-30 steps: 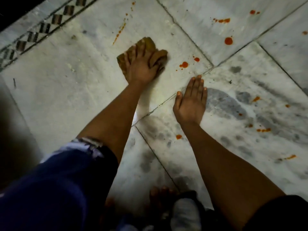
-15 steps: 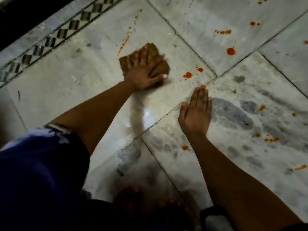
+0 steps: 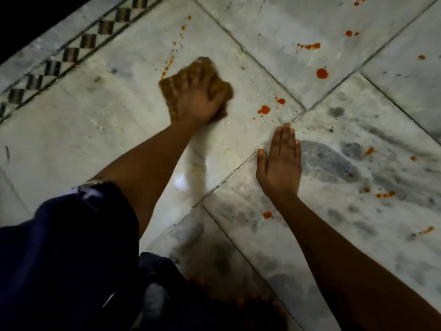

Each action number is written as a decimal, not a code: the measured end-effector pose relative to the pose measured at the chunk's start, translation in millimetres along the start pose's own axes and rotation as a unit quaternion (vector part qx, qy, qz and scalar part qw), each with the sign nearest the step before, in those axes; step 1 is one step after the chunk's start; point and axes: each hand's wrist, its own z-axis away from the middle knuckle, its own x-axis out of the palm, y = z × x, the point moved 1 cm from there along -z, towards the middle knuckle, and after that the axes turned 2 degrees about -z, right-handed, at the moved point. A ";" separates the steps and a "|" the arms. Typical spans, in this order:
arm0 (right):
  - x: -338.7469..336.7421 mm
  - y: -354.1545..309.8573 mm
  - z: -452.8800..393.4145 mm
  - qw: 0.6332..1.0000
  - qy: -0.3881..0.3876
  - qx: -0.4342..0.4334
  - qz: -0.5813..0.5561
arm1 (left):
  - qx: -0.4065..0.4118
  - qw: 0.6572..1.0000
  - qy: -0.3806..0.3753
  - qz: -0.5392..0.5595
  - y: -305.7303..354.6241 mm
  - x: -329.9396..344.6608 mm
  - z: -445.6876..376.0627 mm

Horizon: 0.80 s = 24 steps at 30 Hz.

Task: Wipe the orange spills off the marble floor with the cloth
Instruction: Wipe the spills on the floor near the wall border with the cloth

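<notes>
My left hand (image 3: 196, 101) presses a brown cloth (image 3: 219, 88) flat on the white marble floor (image 3: 71, 120), fingers curled over it; the hand is blurred. An orange streak (image 3: 168, 64) starts just beyond the cloth's far edge. Two orange drops (image 3: 263, 109) lie to the right of the cloth, apart from it. My right hand (image 3: 280, 163) rests palm down on the floor, fingers together, holding nothing. More orange spots lie farther right, a large one (image 3: 322, 73) among them, and one small spot (image 3: 267, 215) sits beside my right wrist.
A chequered inlay border (image 3: 71, 53) runs along the far left, with a dark threshold beyond it. Tile joints (image 3: 303, 108) cross between my hands. My dark blue clothing (image 3: 59, 259) fills the lower left, with bare toes (image 3: 241, 299) near the bottom edge.
My left hand has slid the cloth a little to the right and toward me, its fingers curling tighter over it. My right hand has stayed planted on the floor.
</notes>
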 end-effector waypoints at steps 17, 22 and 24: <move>-16.9 39.7 1.7 0.999 0.006 0.010 0.030 | 0.092 0.981 0.021 0.169 67.0 10.4 -3.8; -16.0 39.3 1.6 0.999 0.008 0.009 0.032 | 0.292 0.956 -0.030 0.012 112.2 21.9 9.6; -15.3 39.8 0.9 0.999 0.010 0.013 0.027 | 0.345 0.937 0.007 -0.051 81.2 27.3 21.2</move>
